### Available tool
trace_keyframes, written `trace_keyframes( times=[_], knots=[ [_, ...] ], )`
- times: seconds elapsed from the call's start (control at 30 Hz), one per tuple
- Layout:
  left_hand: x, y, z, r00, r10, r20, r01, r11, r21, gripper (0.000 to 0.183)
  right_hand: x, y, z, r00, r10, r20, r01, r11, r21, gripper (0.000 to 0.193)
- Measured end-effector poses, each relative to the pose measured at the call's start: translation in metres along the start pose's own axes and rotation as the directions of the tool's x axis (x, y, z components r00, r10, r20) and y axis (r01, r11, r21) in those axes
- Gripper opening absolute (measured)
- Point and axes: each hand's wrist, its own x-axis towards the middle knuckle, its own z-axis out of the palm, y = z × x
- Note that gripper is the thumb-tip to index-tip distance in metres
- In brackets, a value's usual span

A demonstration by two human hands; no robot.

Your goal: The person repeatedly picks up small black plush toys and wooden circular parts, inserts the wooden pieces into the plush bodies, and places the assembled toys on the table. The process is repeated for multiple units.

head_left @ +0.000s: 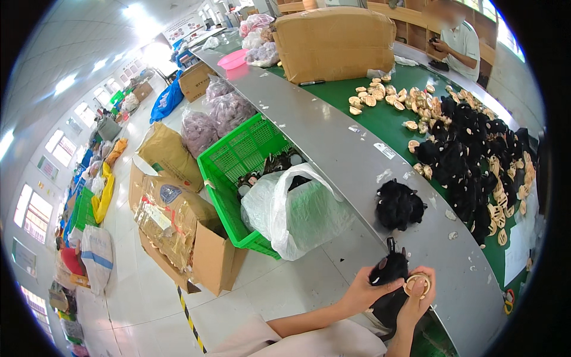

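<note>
Near the bench edge at lower right, my left hand (361,293) is closed around a black plush toy (389,269) with small ears, its dark body hanging below my hands. My right hand (410,306) grips a round cream-and-gold shell piece (419,284), held against the toy's side. Whether the two are joined is hidden by my fingers. Just beyond my hands, another black plush bundle (399,204) lies on the grey bench edge (333,128). Further right, a large heap of black plush pieces (461,157) covers the green bench top.
Loose cream-and-gold shells (380,92) lie beyond the heap. A big cardboard box (336,44) stands on the bench; a person (467,50) works across it. To my left are a green crate (229,229) with a plastic bag (297,208), and an open carton (214,262).
</note>
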Motion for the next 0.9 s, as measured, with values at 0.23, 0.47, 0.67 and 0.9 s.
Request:
trace_keyframes(
  times=[0.23,0.47,0.67,0.9],
  knots=[
    [-0.001,0.007,-0.004,0.995,-0.025,0.098,0.024,1.000,0.017,0.026,-0.001,-0.001,0.002,0.999,-0.041,-0.019,0.040,0.997,-0.070,0.044],
    [0.000,-0.018,-0.006,0.998,0.031,0.052,-0.034,0.998,0.056,0.026,-0.004,-0.001,0.003,0.995,-0.103,-0.021,0.099,0.987,-0.126,0.042],
    [0.002,-0.029,-0.004,0.997,0.060,0.056,-0.061,0.998,0.032,0.023,-0.004,0.007,-0.004,0.993,-0.119,0.006,0.119,0.985,-0.124,0.041],
    [0.001,-0.013,0.003,0.993,0.076,0.094,-0.078,0.997,0.012,0.022,-0.005,0.018,-0.005,0.992,-0.115,-0.056,0.105,0.982,-0.159,0.041]
  ],
)
